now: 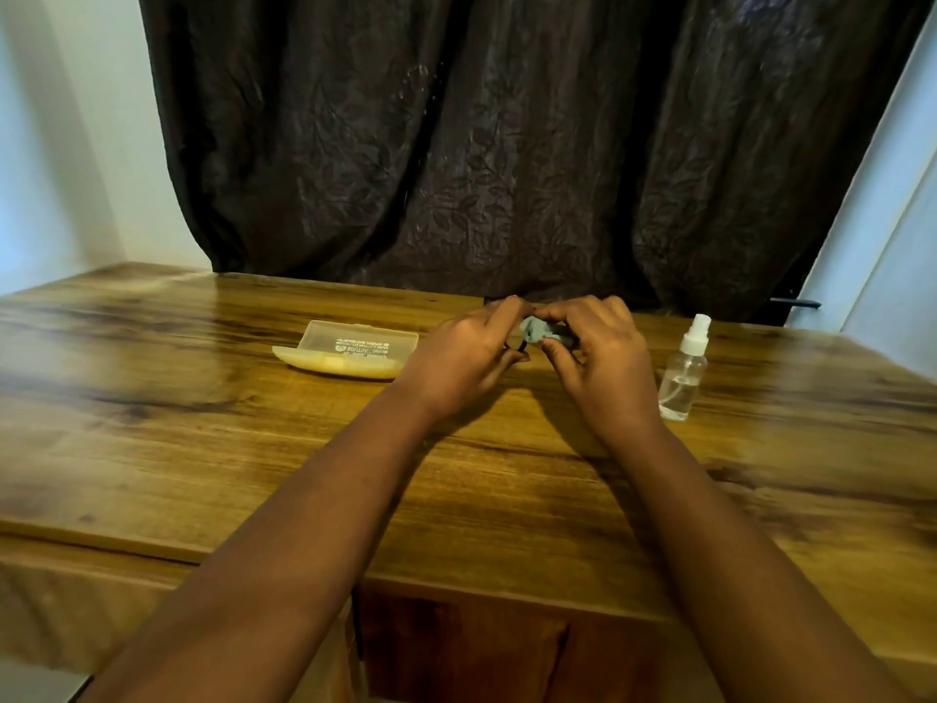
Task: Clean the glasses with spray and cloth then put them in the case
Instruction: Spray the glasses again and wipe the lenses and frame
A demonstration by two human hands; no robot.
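Soft grey-green cloth [535, 331] bunched between both hands, over a dark, mostly hidden frame of the glasses [517, 345]. Left hand [466, 357] curled, pinching cloth and frame; right hand [601, 355] closed on the same bundle, fingers touching the left's. Left of the left hand: translucent yellowish plastic case [350, 353], oblong, lid open, contents unclear. Just right of the right hand: clear, upright spray bottle [684, 370], white nozzle, partly filled. Glossy wood-grain bench [203, 423] beneath; dark patterned curtain [507, 144] behind.
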